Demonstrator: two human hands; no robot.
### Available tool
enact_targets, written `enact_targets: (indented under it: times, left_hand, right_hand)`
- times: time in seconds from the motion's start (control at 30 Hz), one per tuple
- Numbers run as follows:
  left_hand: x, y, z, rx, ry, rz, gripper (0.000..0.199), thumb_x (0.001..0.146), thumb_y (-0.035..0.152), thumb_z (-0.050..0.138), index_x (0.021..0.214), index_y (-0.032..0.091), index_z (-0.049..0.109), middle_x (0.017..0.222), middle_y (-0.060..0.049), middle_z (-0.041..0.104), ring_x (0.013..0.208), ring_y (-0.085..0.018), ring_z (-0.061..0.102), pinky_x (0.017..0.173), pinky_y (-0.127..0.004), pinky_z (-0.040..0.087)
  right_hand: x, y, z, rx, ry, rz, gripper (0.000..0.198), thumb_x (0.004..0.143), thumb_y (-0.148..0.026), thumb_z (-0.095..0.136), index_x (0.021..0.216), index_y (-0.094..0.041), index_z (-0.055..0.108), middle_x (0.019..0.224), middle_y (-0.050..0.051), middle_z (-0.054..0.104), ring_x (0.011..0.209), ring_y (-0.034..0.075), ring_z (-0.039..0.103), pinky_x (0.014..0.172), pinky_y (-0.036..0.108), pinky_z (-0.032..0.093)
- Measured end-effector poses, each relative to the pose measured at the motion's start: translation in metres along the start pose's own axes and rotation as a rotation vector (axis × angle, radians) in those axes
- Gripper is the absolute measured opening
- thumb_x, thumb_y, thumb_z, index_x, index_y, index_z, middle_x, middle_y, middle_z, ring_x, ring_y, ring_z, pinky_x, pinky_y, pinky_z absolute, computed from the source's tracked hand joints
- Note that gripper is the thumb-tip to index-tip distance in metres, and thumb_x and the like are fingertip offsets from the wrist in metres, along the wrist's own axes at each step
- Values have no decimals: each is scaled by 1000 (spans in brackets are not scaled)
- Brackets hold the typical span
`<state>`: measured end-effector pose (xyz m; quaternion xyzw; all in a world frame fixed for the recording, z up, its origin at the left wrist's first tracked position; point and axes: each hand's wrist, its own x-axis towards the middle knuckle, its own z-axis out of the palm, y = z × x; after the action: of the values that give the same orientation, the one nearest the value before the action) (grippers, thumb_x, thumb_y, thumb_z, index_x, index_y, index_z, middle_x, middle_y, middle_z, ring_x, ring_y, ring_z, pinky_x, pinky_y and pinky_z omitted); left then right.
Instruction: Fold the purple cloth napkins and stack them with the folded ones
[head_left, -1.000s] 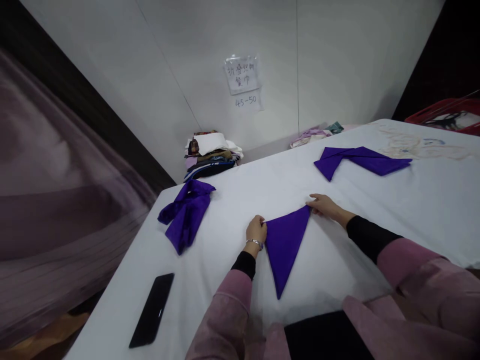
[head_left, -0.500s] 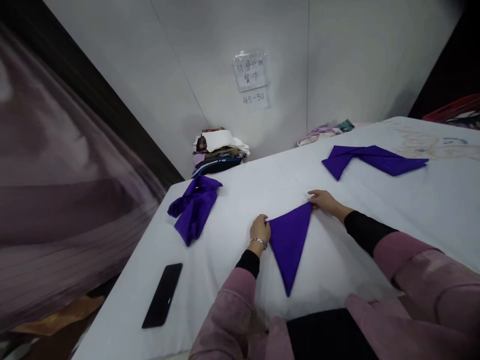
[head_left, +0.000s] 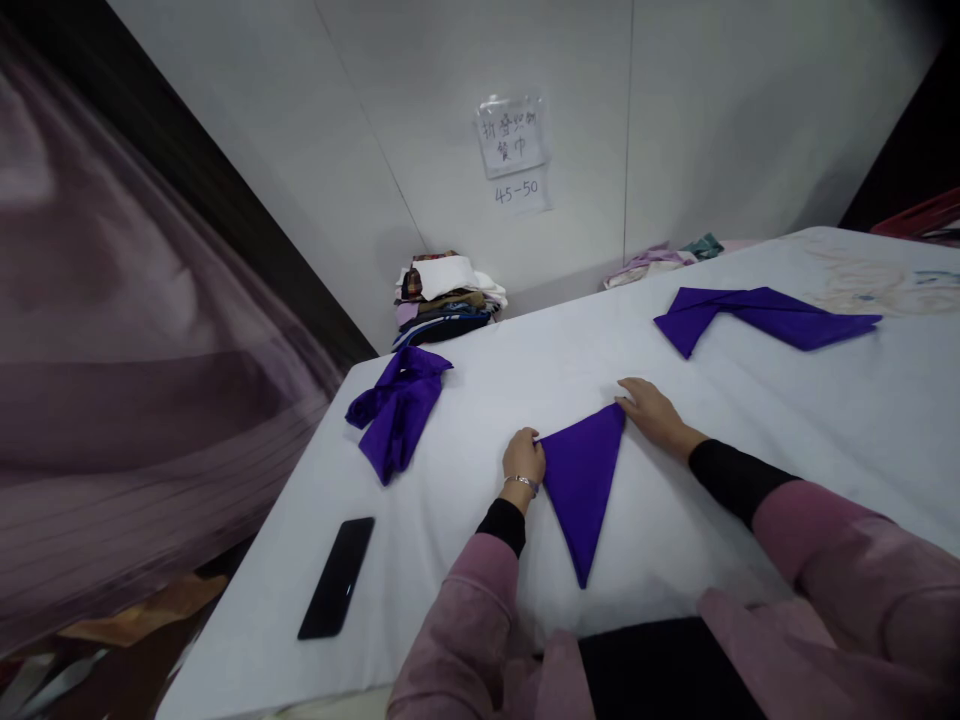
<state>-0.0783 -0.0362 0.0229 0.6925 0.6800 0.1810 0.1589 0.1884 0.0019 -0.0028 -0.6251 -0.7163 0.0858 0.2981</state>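
Observation:
A purple cloth napkin (head_left: 582, 490), folded into a triangle, lies on the white-covered table with its sharp point toward me. My left hand (head_left: 524, 460), wearing a bracelet, has its fingers closed on the upper left corner. At the upper right corner is my right hand (head_left: 654, 412), its thumb touching the cloth and a gap between thumb and fingers. Left of my hands rests a crumpled purple cloth (head_left: 397, 425). Another purple cloth (head_left: 784, 318), loosely folded into a bent strip, lies at the far right.
A black phone (head_left: 337, 578) lies near the left edge of the table (head_left: 457, 540). Behind the table stands a stack of folded fabrics (head_left: 448, 300), with more cloths (head_left: 660, 262) farther right. A handwritten sign (head_left: 514, 137) hangs on the wall. A draped curtain (head_left: 150, 380) is at the left.
My right thumb and fingers have parted a little at the napkin's corner. My left hand stays at its corner. The whole view has shifted slightly.

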Motion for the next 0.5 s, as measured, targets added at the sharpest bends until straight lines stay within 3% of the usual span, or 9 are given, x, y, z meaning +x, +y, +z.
enact_targets:
  times: [0.13,0.23,0.5]
  left_hand:
    - [0,-3,2,-10,12,13,23,80,10,49,98,21,59,100,-5,65,97,-17,58,85,-28,43]
    - [1,-5,4,-14,24,23,23,80,11,49,99,20,59,100,-5,65,97,-18,58,85,-29,43]
    - [-1,-6,3,-13,32,26,23,81,12,49,100,20,59,99,-5,65,96,-17,59,84,-28,43]
  right_hand:
    - [-26,-25,11,-131,-55,-245,52,91,-46,31,129,-15,48,137,14,44,130,28,33,106,48,25]
    - [-38,-42,18,-201,-146,-328,60,90,-53,30,134,-14,42,143,15,37,134,29,24,108,50,18]
    - [-38,-34,29,-299,-146,-168,76,87,-64,23,138,-9,36,142,20,36,133,33,25,106,51,20]
